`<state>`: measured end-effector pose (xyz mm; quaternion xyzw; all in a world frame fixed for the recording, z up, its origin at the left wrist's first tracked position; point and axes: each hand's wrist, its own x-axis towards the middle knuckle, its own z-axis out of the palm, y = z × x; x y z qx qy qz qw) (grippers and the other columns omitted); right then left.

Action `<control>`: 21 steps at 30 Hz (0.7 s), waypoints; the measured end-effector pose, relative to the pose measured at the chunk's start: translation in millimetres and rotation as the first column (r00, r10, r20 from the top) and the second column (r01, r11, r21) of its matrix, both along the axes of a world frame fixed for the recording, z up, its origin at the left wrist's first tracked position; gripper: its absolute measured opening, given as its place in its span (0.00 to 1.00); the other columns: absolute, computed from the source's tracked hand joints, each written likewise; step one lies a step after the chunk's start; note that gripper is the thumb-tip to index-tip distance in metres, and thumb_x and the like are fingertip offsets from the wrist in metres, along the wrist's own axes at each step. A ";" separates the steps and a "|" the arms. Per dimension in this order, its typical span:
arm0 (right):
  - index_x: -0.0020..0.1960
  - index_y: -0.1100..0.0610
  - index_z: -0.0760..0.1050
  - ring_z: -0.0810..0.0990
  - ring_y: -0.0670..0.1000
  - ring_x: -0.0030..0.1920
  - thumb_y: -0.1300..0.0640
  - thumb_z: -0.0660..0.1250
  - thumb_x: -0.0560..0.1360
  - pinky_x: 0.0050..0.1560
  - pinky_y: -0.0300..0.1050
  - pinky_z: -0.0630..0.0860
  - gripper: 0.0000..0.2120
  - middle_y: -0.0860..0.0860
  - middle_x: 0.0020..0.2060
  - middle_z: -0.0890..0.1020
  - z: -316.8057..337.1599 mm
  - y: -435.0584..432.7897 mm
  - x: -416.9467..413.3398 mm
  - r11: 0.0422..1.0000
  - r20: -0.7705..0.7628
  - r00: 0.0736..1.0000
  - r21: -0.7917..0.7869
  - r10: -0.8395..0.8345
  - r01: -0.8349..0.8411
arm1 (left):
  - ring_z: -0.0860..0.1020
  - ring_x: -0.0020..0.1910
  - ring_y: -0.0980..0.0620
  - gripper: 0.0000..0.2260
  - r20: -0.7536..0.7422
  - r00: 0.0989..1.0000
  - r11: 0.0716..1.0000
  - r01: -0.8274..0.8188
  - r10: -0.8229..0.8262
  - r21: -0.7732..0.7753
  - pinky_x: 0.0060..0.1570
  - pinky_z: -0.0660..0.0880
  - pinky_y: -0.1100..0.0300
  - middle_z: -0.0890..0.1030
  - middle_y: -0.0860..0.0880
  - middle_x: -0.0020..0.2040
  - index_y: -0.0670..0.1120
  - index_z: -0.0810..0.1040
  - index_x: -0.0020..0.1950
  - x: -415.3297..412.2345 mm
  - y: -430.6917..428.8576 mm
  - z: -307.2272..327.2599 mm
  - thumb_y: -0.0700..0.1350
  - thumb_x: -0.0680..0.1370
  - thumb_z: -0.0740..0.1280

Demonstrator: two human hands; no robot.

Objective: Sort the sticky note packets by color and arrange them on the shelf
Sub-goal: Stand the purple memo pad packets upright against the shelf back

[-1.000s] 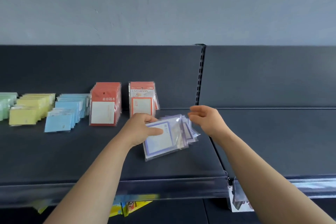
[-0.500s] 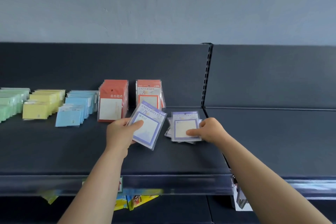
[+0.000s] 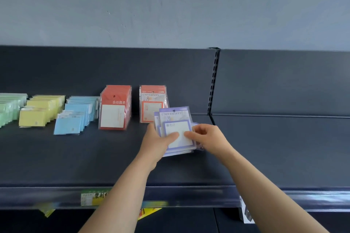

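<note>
A stack of purple sticky note packets [image 3: 175,119] is held upright over the dark shelf [image 3: 75,157], just right of the orange-framed packets [image 3: 152,100]. My left hand [image 3: 158,141] grips the stack from the left with its thumb across the front. My right hand [image 3: 208,138] pinches the stack's right edge. Standing in rows to the left are red packets [image 3: 114,108], blue packets [image 3: 75,117], yellow packets [image 3: 40,111] and green packets [image 3: 9,108].
A slotted upright [image 3: 214,81] divides this shelf bay from the bare bay to the right [image 3: 284,147]. A clear price rail [image 3: 170,196] with a label runs along the front edge. Colourful items show on the level below.
The purple packets, split between my two hands half a second ago, are now gathered into one stack held by both hands and raised upright.
</note>
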<state>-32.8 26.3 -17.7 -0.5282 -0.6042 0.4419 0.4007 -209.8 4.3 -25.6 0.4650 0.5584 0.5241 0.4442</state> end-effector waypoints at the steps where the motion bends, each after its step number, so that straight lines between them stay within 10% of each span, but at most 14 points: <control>1: 0.49 0.60 0.80 0.77 0.49 0.38 0.50 0.71 0.73 0.39 0.39 0.76 0.13 0.50 0.40 0.81 -2.5 4.2 2.9 0.996 0.115 0.991 0.063 -0.065 0.058 | 0.81 0.52 0.54 0.21 -0.042 0.998 0.999 -0.042 0.041 -0.008 0.54 0.78 0.52 0.82 0.55 0.55 0.51 0.72 0.62 -3.4 1.5 -1.3 0.42 0.72 0.74; 7: 0.51 0.54 0.71 0.75 0.54 0.51 0.31 0.70 0.60 0.47 0.47 0.74 0.31 0.51 0.48 0.75 -15.0 22.8 12.1 0.973 0.626 0.754 0.035 -0.199 0.227 | 0.81 0.50 0.47 0.15 -0.050 0.995 0.972 -0.094 0.085 -0.213 0.55 0.78 0.46 0.83 0.47 0.53 0.46 0.74 0.60 -31.1 8.2 -7.4 0.41 0.73 0.68; 16: 0.34 0.56 0.68 0.66 0.51 0.30 0.54 0.74 0.62 0.33 0.41 0.64 0.15 0.52 0.29 0.71 -6.9 37.5 7.1 0.969 0.469 0.871 -0.108 -0.147 0.222 | 0.80 0.52 0.50 0.11 -0.083 0.992 0.973 0.071 -0.091 -0.218 0.55 0.77 0.53 0.82 0.49 0.52 0.50 0.75 0.53 -24.3 8.9 6.0 0.35 0.78 0.64; 21: 0.29 0.54 0.57 0.60 0.50 0.25 0.41 0.73 0.65 0.27 0.40 0.56 0.27 0.48 0.23 0.61 -1.3 31.4 -3.9 0.970 0.577 0.798 -0.045 -0.171 0.240 | 0.79 0.53 0.51 0.12 -0.058 0.994 0.978 0.082 -0.095 -0.193 0.56 0.76 0.52 0.81 0.50 0.53 0.51 0.73 0.53 -23.6 2.3 6.4 0.34 0.78 0.64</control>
